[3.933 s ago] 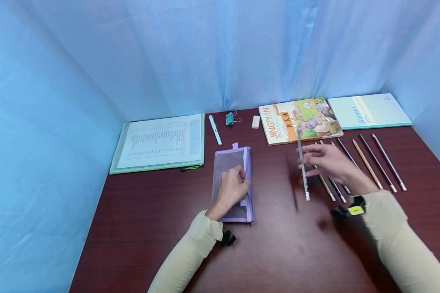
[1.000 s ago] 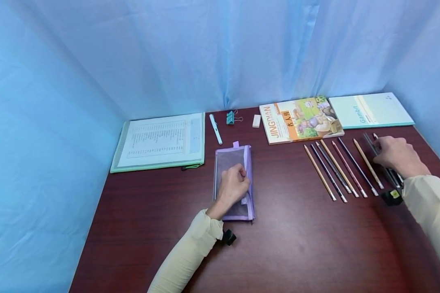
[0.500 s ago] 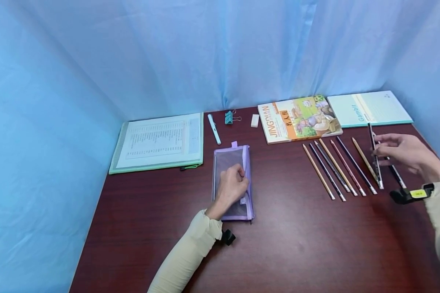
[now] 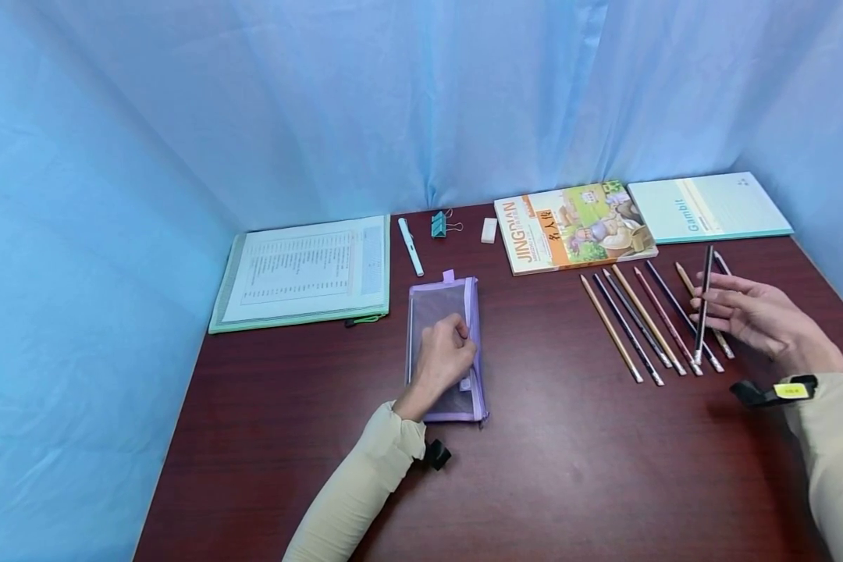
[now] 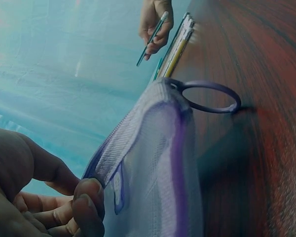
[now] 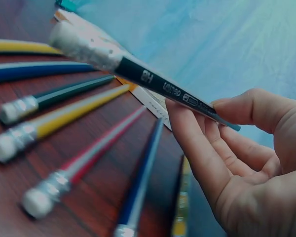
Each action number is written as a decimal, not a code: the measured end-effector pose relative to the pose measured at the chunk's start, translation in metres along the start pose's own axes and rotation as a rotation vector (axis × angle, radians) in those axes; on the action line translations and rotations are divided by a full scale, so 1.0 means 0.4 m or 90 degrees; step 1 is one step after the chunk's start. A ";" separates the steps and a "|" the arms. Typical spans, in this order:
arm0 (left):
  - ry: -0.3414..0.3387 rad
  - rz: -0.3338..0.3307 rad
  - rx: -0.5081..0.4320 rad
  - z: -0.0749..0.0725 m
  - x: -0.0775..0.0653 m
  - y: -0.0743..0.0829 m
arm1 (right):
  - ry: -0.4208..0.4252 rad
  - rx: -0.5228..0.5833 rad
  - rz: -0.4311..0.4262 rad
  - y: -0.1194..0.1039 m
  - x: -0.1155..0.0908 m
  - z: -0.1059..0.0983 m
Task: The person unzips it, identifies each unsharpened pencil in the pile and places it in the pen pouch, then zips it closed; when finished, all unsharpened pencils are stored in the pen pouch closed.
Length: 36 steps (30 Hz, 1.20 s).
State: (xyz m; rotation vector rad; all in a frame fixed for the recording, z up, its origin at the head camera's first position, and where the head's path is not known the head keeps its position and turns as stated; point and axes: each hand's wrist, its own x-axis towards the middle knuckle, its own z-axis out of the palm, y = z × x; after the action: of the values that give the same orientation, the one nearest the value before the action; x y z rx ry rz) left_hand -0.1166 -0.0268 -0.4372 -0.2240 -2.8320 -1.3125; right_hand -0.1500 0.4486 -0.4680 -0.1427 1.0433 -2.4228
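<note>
My left hand point(image 4: 444, 351) rests over a purple mesh pencil pouch point(image 4: 439, 300), pinching its zipped edge between thumb and fingers, as the left wrist view shows. Through the mesh a thin pale line runs along the pouch's left side. My right hand point(image 4: 766, 320) holds a dark green HB pencil point(image 4: 704, 300) between thumb and fingers, raised above the table. In the right wrist view this pencil point(image 6: 158, 85) tilts, its white eraser end away from the palm. Below it lies a row of pencils point(image 6: 81, 111) in yellow, blue, green and red, several with white erasers. Another pencil point(image 4: 722, 263) is partly hidden behind my right hand.
Along the back lie a clear document folder point(image 4: 302, 269), a pale blue pen point(image 4: 410, 247), a teal binder clip point(image 4: 439, 225), a white eraser point(image 4: 489, 230), an illustrated book point(image 4: 576, 228) and a light notebook point(image 4: 709, 207). Blue curtains point(image 4: 323, 101) enclose the dark wooden table point(image 4: 548, 468).
My right hand, earlier carrying another pencil near the pouch, reached to the row's right end, lifted the dark pencil and moved left with it. My left hand stays on the pouch.
</note>
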 end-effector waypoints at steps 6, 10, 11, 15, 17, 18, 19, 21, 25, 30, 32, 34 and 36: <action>-0.003 -0.007 -0.001 -0.001 0.001 -0.001 | -0.023 0.035 0.011 0.033 0.019 0.023; -0.002 -0.008 -0.004 -0.004 -0.001 0.000 | -0.051 0.042 0.023 0.053 0.038 0.053; -0.001 -0.007 -0.005 -0.004 -0.001 0.000 | -0.055 0.039 0.026 0.058 0.043 0.062; -0.001 -0.007 -0.003 -0.003 0.000 0.000 | -0.051 0.004 0.032 0.079 0.064 0.106; -0.001 -0.008 -0.002 -0.003 0.001 0.000 | -0.044 -0.018 0.036 0.089 0.078 0.132; -0.002 -0.008 -0.001 -0.003 0.002 -0.001 | -0.043 -0.028 0.038 0.095 0.085 0.145; -0.002 -0.008 -0.001 -0.003 0.002 -0.001 | -0.042 -0.038 0.041 0.102 0.093 0.159; -0.001 -0.007 -0.002 -0.003 0.002 -0.002 | -0.045 -0.051 0.047 0.118 0.111 0.185; 0.001 -0.003 0.001 -0.005 0.003 0.000 | -0.047 -0.084 0.056 0.158 0.149 0.238; 0.000 -0.005 -0.001 -0.006 0.002 0.001 | -0.018 -0.146 0.087 0.216 0.203 0.311; -0.001 -0.008 -0.002 -0.006 0.002 0.001 | 0.002 -0.169 0.103 0.243 0.226 0.340; -0.002 -0.011 -0.002 -0.006 0.003 0.001 | 0.023 -0.185 0.120 0.271 0.249 0.367; -0.003 -0.013 0.000 -0.006 0.004 0.001 | 0.039 -0.202 0.137 0.300 0.272 0.393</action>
State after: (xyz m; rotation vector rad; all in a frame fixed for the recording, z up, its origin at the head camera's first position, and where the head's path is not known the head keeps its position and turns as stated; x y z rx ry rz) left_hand -0.1181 -0.0283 -0.4354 -0.1983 -2.8454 -1.3182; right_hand -0.1525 0.2233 -0.4530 -0.0588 1.3913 -2.0703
